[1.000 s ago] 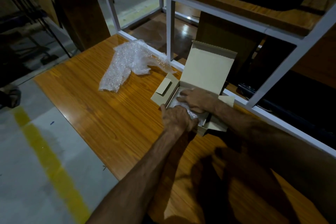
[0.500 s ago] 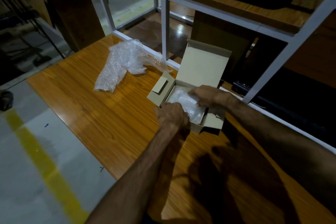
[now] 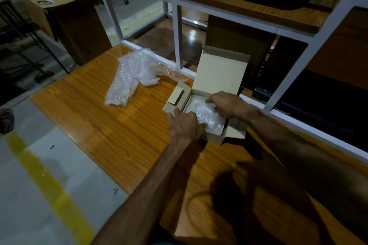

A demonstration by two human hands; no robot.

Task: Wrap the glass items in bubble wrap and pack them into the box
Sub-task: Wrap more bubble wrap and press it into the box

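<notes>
**Ana:** Both hands are sitting differently from a second ago: the right hand (image 3: 227, 105) is now over at the 3 o'clock side of the cardboard box (image 3: 214, 137), no longer lying flat over the middle, and the left hand (image 3: 186, 123) is back at the near rim, so the bubble-wrapped bundle (image 3: 207, 115) is showing between them.

**Ben:** Are they gripping it?

**Ana:** The right one is resting on the bundle's far edge with curled fingers; whether it is pinching the wrap or only pressing, I cannot tell. The left is curling over the box's near wall at 7 o'clock, its fingertips touching the wrap.

**Ben:** What is worrying you?

**Ana:** Pushing down hard could crack the glass inside, since the wrap is hiding how it is lying. The wrap also looks loosely bunched, so it may be springing up and fouling the lid (image 3: 219, 73), which is standing upright at 12 o'clock. The box is sitting near the counter (image 3: 119, 131) back edge, beside the white frame (image 3: 177, 32); a shove could slide it against that.

**Ben:** Anything else in the box?

**Ana:** Only that one bundle, as far as I can see. A spare bubble wrap sheet (image 3: 135, 73) is lying on the counter at 10 o'clock, well apart.
</notes>
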